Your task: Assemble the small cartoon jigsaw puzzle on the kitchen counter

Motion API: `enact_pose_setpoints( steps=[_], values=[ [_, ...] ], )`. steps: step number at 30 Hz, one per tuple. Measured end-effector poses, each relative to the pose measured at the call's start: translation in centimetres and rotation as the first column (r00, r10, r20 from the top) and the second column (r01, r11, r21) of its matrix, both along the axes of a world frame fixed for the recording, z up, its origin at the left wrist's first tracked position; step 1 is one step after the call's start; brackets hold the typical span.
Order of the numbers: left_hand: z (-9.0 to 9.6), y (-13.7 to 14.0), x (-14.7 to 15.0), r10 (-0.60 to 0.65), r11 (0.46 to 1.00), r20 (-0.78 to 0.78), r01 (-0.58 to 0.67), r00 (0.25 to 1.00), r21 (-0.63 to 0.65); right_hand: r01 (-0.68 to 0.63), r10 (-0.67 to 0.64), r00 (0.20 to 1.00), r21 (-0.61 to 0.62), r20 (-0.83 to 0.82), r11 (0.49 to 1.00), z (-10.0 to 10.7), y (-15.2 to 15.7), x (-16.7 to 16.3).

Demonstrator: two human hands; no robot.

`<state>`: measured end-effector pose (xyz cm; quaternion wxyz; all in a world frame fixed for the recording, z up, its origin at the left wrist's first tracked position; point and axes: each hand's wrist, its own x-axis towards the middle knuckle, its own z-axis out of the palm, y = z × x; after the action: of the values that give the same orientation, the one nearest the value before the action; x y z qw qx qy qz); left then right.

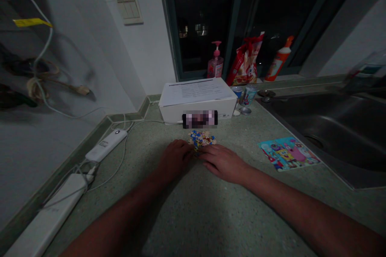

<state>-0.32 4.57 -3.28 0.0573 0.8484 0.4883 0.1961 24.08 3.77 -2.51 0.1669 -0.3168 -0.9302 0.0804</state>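
A small heap of jigsaw puzzle pieces [202, 137], blue, yellow, red and bare cardboard, lies on the speckled green counter [193, 217]. At its near left edge, my left hand [176, 156] has its fingers curled inward; anything between the fingertips is hidden. My right hand [224, 162] reaches in from the other side, fingers stretched over the near edge of the heap and thumb apart from them. The fingertips of both hands nearly meet, with a bit of yellow showing between them. To the right lies a flat cartoon picture [289, 153], close to the sink.
Behind the heap, a phone [200, 119] leans on a white box [196, 95] topped with paper. Cans [249, 95] stand right of the box. A steel sink [304, 126] is at right; a power strip [57, 209], white device [106, 145] and cables run along the left.
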Motion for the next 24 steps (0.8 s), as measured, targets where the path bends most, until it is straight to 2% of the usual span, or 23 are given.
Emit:
enact_pose_setpoints(
  steps=[6,11,15,20,24],
  values=[
    [0.15,-0.12,0.08,-0.013,1.0,-0.007,0.013,1.0,0.017,0.074,-0.074,0.997,0.018,-0.027,0.997,-0.21,0.17,-0.02],
    [0.24,-0.39,-0.31,-0.051,0.995,0.039,0.047,0.998,0.09,-0.025,0.025,0.998,0.001,-0.051,1.0,0.37,-0.18,0.21],
    [0.26,-0.74,-0.39,-0.104,0.993,-0.008,0.105,0.995,0.06,-0.099,0.098,0.995,-0.034,-0.027,0.994,0.55,-0.63,0.04],
    [0.02,-0.7,-0.21,-0.074,0.997,-0.018,0.074,0.997,0.017,-0.021,0.021,1.0,-0.02,0.017,1.0,0.08,-0.35,-0.01],
    [-0.3,-0.47,-0.22,-0.04,0.999,-0.008,0.04,0.999,0.033,0.006,-0.006,1.0,-0.006,0.003,1.0,-0.12,-0.15,0.18]
  ],
)
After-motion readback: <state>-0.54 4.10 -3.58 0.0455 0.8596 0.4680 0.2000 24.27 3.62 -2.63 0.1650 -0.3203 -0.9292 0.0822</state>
